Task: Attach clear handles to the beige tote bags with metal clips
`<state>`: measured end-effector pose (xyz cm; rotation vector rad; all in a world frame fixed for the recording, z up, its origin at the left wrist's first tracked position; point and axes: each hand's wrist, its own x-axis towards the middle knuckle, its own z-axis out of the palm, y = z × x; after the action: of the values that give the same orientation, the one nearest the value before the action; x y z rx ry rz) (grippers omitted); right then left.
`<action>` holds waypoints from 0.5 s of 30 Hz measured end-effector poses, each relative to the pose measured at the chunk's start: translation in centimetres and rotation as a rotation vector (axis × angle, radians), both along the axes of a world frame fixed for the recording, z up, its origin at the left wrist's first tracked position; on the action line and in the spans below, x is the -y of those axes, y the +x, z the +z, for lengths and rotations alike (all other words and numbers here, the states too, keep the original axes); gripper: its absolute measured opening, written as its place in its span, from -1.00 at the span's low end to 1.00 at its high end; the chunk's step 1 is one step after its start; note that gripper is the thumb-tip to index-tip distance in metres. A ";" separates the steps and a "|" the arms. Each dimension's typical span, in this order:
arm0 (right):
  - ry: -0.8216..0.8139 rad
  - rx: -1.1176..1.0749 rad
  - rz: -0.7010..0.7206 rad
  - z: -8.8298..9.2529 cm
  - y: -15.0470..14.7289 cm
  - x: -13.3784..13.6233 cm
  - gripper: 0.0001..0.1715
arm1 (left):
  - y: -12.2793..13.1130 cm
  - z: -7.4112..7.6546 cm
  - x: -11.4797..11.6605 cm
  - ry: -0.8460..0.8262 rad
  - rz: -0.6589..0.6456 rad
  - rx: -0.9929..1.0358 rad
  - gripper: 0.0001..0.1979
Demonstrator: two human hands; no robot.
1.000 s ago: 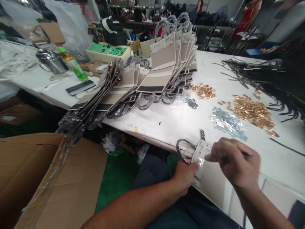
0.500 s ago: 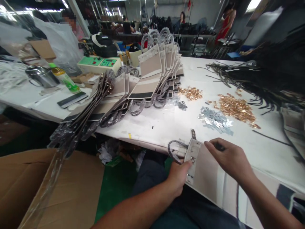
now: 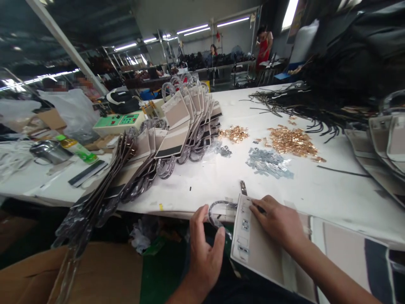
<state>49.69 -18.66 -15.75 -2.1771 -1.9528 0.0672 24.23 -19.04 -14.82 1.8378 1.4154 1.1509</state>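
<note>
A beige bag panel [image 3: 272,249] with a pale edge strip lies across the table's front edge and my lap. Metal fittings [image 3: 245,225] sit in its strip. A plastic-wrapped loop handle [image 3: 218,204] sticks out to the left. My left hand [image 3: 205,249] is open beside this handle, thumb and fingers apart; whether it touches the loop I cannot tell. My right hand [image 3: 278,219] rests on the panel's upper corner, fingers closed around a small dark object [image 3: 260,209], mostly hidden. A narrow metal-studded tab [image 3: 243,188] lies just beyond that corner.
Piles of gold-coloured clips [image 3: 292,141] and flat grey metal plates [image 3: 268,162] lie on the white table [image 3: 215,185]. Stacked bag panels [image 3: 177,135] stand left, more panels [image 3: 363,147] right. Black straps [image 3: 284,99] lie behind. A cardboard box [image 3: 104,270] is below left.
My left hand has let go of the panel's strip and moved left, opening its fingers. My right hand has shifted left along the panel to its upper corner. The view has tilted up.
</note>
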 end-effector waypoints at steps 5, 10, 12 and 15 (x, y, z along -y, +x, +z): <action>0.076 0.013 -0.002 -0.3 -0.6 0.6 -0.75 | 2.8 1.4 -4.2 0.173 -0.513 -0.542 -0.34; 0.119 -0.008 0.019 -0.6 -1.2 0.8 -0.81 | 4.1 0.2 -6.2 0.123 -0.605 -0.681 -0.34; 0.120 -0.002 0.023 -0.6 -1.5 0.8 -0.83 | 4.0 0.1 -6.2 0.130 -0.606 -0.695 -0.35; 0.120 0.000 0.016 -0.6 -1.9 0.7 -0.86 | 4.0 0.4 -6.4 0.124 -0.601 -0.691 -0.36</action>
<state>47.80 -19.40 -16.32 -2.0858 -1.9214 -0.0466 28.20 -12.65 -14.43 2.6480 0.9702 0.3090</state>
